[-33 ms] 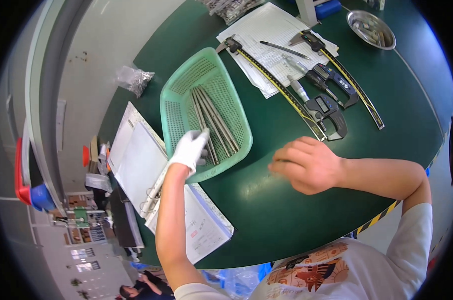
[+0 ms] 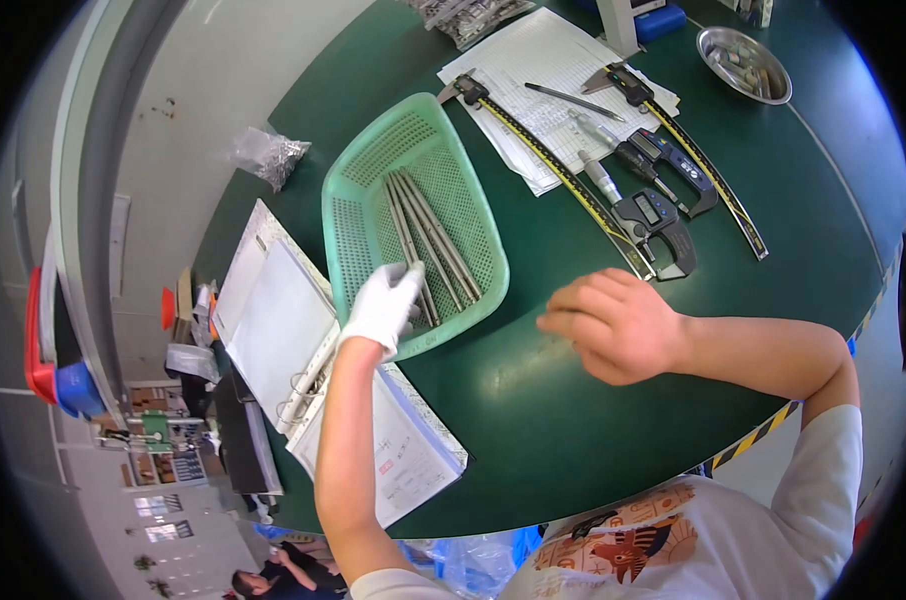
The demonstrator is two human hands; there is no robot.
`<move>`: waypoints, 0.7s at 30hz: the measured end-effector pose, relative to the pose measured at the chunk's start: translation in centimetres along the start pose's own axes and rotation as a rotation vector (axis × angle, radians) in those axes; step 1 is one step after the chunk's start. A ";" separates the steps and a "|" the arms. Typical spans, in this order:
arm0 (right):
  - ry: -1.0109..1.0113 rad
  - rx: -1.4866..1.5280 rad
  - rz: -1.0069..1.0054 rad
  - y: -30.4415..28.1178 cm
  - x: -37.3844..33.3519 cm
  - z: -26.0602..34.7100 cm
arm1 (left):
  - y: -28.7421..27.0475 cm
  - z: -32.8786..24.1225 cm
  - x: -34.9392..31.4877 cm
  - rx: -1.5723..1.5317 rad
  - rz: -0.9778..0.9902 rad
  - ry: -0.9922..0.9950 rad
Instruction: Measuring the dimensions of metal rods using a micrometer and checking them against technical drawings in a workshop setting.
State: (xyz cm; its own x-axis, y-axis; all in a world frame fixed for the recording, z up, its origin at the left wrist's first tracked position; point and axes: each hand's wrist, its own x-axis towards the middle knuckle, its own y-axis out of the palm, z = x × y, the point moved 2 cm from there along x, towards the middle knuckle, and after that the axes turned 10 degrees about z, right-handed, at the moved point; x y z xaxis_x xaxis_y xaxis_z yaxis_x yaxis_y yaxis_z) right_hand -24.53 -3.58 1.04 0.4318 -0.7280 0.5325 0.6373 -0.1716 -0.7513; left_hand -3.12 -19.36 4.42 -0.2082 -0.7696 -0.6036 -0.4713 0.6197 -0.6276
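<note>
My left hand [image 2: 383, 305], in a white glove, reaches over the near left rim of a green perforated plastic basket [image 2: 489, 225]. Its thumb and fingers close on the leftmost of several slim metal rods [image 2: 435, 235] lying lengthwise inside; the far fingertips are partly hidden. Bare and curled, my right hand [image 2: 618, 325] hovers over the table right of the basket. Its fingers bend together, their tips are blurred, and the palm side is hidden. Beyond that hand lie two digital micrometers [image 2: 651, 212] [image 2: 663, 160] and two digital calipers [image 2: 563, 175] [image 2: 688, 140].
An open ring binder [image 2: 413, 465] with printed sheets lies on the green table [image 2: 563, 440], left of and below the basket. Papers with a pen [image 2: 573, 101] are at the back. A metal bowl [image 2: 708, 45] of small parts stands back right. A bag of small parts [image 2: 271, 158] is left.
The whole view has shifted very slightly. Both hands keep nearly the same places, and the rods stay in the basket.
</note>
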 end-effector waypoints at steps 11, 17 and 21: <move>0.005 -0.188 -0.188 -1.2 -1.3 0.0 | 3.9 -3.8 -4.1 0.394 -0.048 0.474; 0.413 -0.509 -0.454 -10.0 -6.9 -4.7 | 6.2 -3.6 -6.1 0.571 -0.157 0.548; 0.968 -0.696 -0.275 -13.4 -7.6 -13.0 | 5.5 -4.9 -6.6 0.568 -0.250 0.438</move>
State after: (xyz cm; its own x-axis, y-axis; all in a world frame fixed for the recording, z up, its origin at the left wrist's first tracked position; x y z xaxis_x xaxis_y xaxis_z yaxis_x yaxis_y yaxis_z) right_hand -44.60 -4.37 1.98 -0.5057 -0.7537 0.4198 0.0266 -0.5000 -0.8656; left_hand -8.53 -11.64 7.39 -0.5305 -0.8147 -0.2341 -0.0605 0.3119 -0.9482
